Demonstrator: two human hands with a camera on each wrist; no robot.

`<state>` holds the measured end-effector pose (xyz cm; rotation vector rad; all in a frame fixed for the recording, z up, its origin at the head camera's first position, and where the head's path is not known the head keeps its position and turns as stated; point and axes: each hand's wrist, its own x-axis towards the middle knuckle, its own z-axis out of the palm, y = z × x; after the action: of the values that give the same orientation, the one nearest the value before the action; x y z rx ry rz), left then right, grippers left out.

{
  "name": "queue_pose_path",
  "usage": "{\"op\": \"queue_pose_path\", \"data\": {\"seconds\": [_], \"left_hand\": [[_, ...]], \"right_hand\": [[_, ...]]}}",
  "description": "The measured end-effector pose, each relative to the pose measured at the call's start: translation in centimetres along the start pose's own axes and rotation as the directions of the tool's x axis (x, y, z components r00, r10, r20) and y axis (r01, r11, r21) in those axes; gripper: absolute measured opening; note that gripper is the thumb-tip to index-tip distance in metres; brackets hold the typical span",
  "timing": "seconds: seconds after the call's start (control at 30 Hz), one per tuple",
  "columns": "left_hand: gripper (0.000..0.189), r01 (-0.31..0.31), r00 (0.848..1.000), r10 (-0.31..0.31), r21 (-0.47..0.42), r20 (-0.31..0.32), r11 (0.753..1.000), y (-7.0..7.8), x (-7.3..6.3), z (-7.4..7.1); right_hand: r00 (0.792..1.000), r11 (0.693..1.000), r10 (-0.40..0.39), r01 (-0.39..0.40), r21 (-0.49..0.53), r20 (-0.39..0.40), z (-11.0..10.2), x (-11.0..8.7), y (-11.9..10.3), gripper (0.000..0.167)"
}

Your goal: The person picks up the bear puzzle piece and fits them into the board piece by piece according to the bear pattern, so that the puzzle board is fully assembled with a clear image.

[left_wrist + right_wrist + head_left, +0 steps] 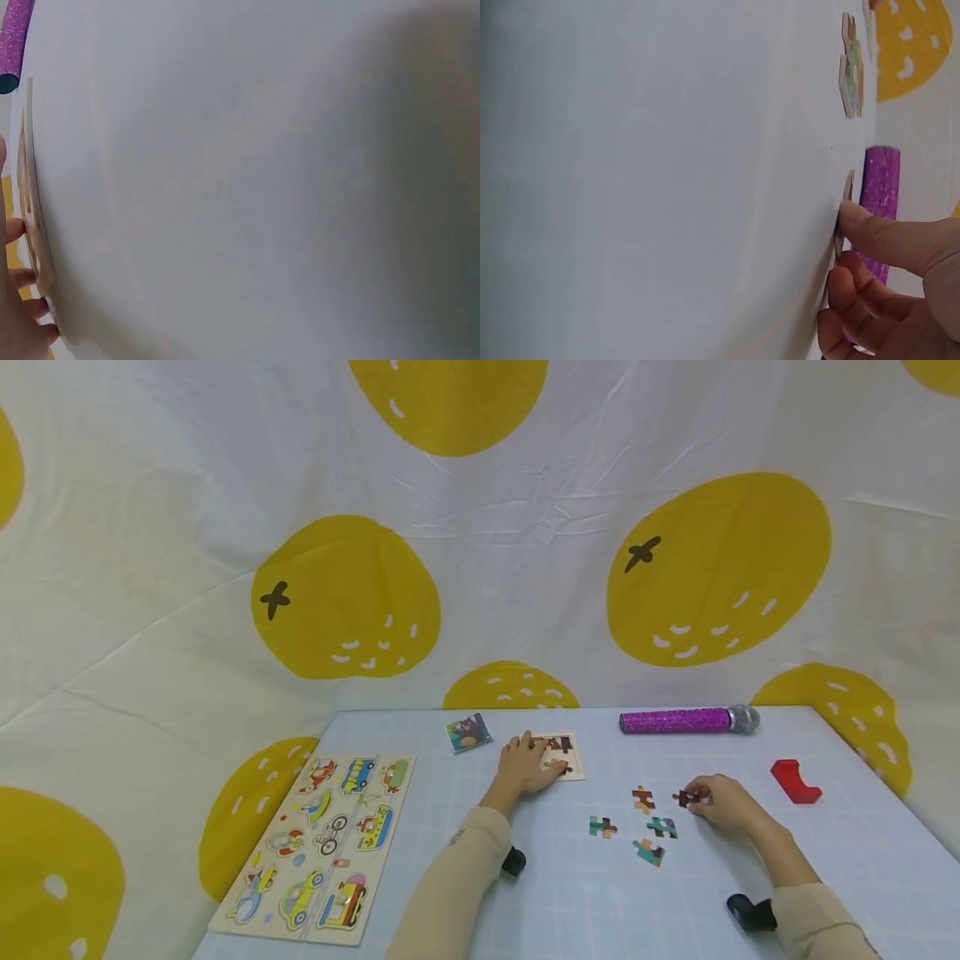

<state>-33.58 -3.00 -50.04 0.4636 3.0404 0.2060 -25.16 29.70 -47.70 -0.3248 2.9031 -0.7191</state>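
My left hand (521, 766) rests over a small wooden puzzle tray (578, 763), fingers spread across its left part. The tray has some dark-patterned pieces in it, and the hand hides part of them. In the left wrist view the fingertips (24, 277) lie along the tray's thin edge. To the right, my right hand (722, 803) pinches a dark brown jigsaw piece (681, 797) between thumb and fingers, low at the tabletop. Between the hands lie several loose jigsaw pieces, among them an orange-brown one (642, 799) and a green one (649, 852).
A small bear picture card (469, 733) lies left of the tray. A wooden vehicle puzzle board (311, 852) covers the table's left side. Toward the back right are a purple glittery microphone (675, 721) and a red curved block (795, 782).
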Motion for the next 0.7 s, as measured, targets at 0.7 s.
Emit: {"op": "queue_pose_path", "data": {"seconds": [0.7], "left_hand": [[0.083, -0.008, 0.994, 0.008, 0.004, 0.111, 1.0, 1.0, 0.4, -1.0]], "right_hand": [[0.999, 0.999, 0.034, -0.034, 0.033, 0.013, -0.2, 0.0, 0.1, 0.026]]}}
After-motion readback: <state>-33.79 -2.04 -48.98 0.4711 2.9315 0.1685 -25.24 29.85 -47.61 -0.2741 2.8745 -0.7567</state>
